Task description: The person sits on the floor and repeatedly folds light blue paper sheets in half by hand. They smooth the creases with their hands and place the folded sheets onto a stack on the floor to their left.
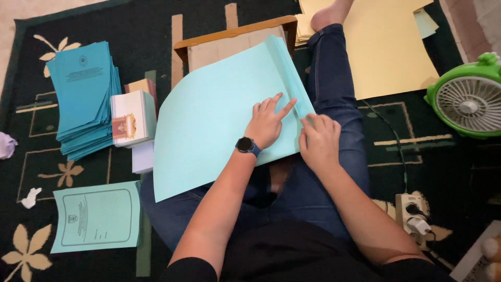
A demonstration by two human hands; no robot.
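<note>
A large light-blue paper sheet (219, 115) is lying across the person's lap, its right edge turned over into a narrow folded strip (292, 78) running from far to near. The left hand (266, 122) is pressing flat on the sheet, fingers (284, 107) spread and pointing at the strip. The right hand (318, 138), nearer its lower end, is pinching the fold with bunched fingers.
</note>
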